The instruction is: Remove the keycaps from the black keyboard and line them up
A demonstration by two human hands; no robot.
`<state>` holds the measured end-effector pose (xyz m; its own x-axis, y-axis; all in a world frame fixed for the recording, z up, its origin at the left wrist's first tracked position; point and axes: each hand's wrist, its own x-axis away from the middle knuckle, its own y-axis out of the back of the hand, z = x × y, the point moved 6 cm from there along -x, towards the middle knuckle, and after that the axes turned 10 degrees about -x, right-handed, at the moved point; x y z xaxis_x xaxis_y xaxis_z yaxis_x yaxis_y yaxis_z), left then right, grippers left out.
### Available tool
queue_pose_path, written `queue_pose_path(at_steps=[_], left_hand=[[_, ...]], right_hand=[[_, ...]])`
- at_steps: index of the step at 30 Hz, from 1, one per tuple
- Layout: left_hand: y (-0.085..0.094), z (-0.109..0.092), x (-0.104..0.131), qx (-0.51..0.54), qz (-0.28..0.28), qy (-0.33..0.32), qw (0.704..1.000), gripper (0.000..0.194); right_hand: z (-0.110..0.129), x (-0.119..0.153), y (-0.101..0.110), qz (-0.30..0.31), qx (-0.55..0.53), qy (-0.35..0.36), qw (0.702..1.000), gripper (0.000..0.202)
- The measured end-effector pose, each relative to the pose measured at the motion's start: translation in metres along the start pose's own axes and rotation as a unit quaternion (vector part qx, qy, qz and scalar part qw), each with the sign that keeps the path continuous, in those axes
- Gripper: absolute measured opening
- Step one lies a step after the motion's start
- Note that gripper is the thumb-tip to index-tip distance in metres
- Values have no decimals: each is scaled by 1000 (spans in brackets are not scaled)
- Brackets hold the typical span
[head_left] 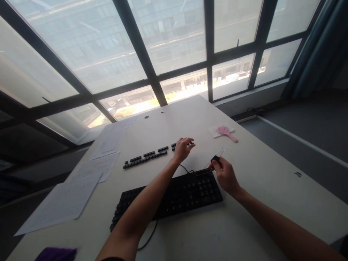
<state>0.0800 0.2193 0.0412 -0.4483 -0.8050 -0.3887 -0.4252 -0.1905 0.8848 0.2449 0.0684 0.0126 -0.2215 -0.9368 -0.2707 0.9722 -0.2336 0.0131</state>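
Observation:
My left hand (pixel 184 149) hovers over the right end of a line of loose black keycaps (pixel 145 159). Its thumb and fingers are bent but apart, and a dark speck between them is too small to make out. My right hand (pixel 225 174) is closed on a wire keycap puller (pixel 215 158) with a black body and thin metal loops. That hand is beside the top right corner of a black keyboard (pixel 190 194). Part of the keyboard lies hidden under my left forearm. The keyboard's top right strip shows no caps.
Paper sheets (pixel 61 199) cover the table's left side. A pink hairbrush (pixel 227 132) rests on a white packet at the right. Near the right edge lies a small dark item (pixel 298 174). A purple cloth (pixel 57 253) is at the front left. Windows stand behind the white table (pixel 258 217).

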Motion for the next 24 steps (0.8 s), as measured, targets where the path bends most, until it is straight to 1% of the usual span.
queue_pose_path(at_steps=[2, 4, 8, 11, 14, 15, 17, 20, 21, 22, 24], left_hand=[[-12, 15, -17, -50, 15, 13, 999, 21], [-23, 25, -27, -78, 28, 20, 996, 22], [-36, 34, -29, -85, 38, 24, 995, 21], [-38, 39, -26, -91, 46, 28, 994, 21], [-30, 38, -23, -97, 43, 27, 994, 27], [-24, 35, -22, -101, 35, 24, 994, 31], [-11, 22, -15, -105, 7, 13, 994, 36], [7, -10, 10, -85, -29, -2, 996, 30], [10, -22, 22, -70, -27, -7, 997, 26], [10, -34, 35, -50, -14, -12, 999, 23], [5, -57, 63, -8, 32, -19, 999, 21]], right_hand=[[-1, -1, 0, 4, -4, -1, 1000, 31], [-1, -2, 2, 5, -6, -2, 1000, 31], [2, -6, 8, -10, -6, -1, 1000, 32], [3, -9, 13, -17, -14, -2, 1000, 32], [1, -15, 19, -9, -19, -4, 1000, 31], [1, -17, 20, 6, -14, -4, 1000, 30], [-1, -21, 20, 55, 12, -5, 998, 27], [-5, -22, 17, 127, 59, -9, 990, 23], [-5, -22, 16, 143, 69, -8, 987, 22], [-6, -21, 15, 157, 75, -7, 985, 22], [-5, -19, 11, 185, 81, 1, 979, 21]])
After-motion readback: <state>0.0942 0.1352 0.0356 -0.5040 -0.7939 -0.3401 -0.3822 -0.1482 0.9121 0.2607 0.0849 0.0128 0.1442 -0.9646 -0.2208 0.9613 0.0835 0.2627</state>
